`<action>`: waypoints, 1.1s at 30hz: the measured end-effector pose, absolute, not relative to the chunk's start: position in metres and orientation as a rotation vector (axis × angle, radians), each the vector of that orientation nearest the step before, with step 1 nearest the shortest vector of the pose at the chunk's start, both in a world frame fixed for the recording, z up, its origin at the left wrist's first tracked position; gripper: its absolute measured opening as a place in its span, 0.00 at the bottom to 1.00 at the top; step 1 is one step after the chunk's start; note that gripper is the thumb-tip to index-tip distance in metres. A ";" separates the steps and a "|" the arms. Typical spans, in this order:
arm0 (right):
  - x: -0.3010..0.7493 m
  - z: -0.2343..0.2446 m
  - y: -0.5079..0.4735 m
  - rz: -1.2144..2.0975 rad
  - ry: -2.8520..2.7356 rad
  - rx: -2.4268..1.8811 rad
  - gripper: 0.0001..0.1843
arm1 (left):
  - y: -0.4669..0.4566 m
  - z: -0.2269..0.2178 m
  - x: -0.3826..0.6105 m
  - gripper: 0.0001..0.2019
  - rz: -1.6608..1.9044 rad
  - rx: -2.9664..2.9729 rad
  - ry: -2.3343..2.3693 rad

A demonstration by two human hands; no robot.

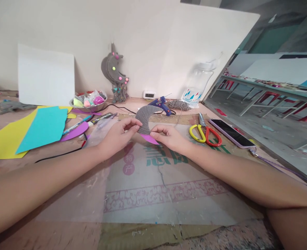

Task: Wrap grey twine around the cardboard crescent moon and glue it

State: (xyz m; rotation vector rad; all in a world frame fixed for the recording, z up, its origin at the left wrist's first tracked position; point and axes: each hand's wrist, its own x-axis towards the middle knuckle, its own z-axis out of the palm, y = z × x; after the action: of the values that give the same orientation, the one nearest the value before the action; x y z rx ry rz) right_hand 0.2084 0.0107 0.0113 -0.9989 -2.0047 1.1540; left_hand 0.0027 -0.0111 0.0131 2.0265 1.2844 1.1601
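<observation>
A crescent moon shape [146, 118] is held up over the middle of the work surface. Grey yarn is wound round most of it, and a bare purple tip [150, 139] shows at the lower end. My left hand [120, 133] pinches its left side between thumb and fingers. At the lower right, my right hand [170, 137] has its fingers closed at the crescent's edge beside the purple tip; whether a yarn strand is also between them I cannot tell. Behind it lie a blue glue gun [160, 104] and a bundle of grey yarn [179, 105].
Scissors [205, 134] and a phone [231, 133] lie to the right. A plastic bottle [195, 85] stands behind, near a small timer [149, 94]. On the left are blue sheet [42, 126], yellow sheet [6, 139] and a bowl [101, 106]. A decorated grey moon [114, 67] hangs against the wall.
</observation>
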 end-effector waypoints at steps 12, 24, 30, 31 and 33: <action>0.210 0.011 0.012 1.180 -1.891 -0.977 0.14 | -0.014 0.019 0.003 0.12 1.028 2.119 1.221; 0.211 0.011 0.012 1.173 -1.909 -0.958 0.14 | -0.014 0.023 0.002 0.11 0.991 2.134 1.286; 0.211 0.011 0.012 1.192 -1.905 -0.938 0.14 | -0.013 0.020 0.001 0.10 1.017 2.116 1.273; 0.211 0.011 0.012 1.191 -1.903 -0.939 0.14 | -0.013 0.020 0.001 0.10 1.013 2.114 1.275; 0.211 0.012 0.012 1.183 -1.905 -0.945 0.14 | -0.012 0.020 0.000 0.10 1.006 2.118 1.277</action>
State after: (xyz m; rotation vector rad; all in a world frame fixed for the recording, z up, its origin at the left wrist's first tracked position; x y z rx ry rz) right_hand 0.2114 0.0118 0.0117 -0.9452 -1.9055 1.1833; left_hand 0.0002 -0.0125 0.0199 2.1184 1.2772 1.0063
